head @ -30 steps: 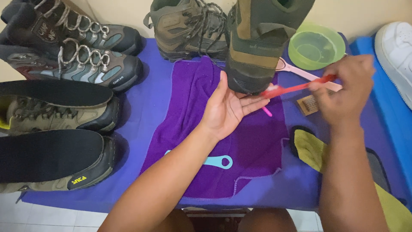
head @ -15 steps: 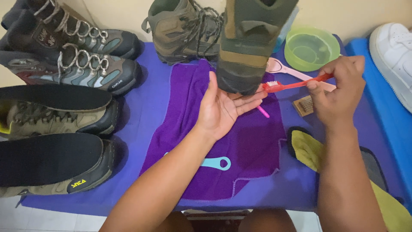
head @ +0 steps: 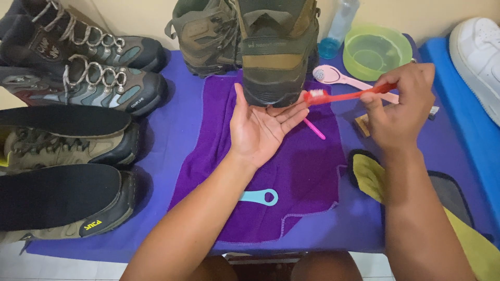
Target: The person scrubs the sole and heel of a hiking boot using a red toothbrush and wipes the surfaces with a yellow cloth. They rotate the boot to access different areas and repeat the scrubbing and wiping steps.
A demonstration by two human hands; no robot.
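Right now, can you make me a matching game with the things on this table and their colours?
Things:
1. toothbrush in the right hand
2. bowl
3. towel under the left hand
4. shoe at the far right

Colours:
A. purple
B. white
C. red
D. green

Pairs: 1-C, 2-D, 3-A, 4-B

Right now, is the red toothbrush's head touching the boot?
Touching. In the head view the red toothbrush, held in the right hand, has its bristles pressed against the boot at its lower edge, with no gap showing.
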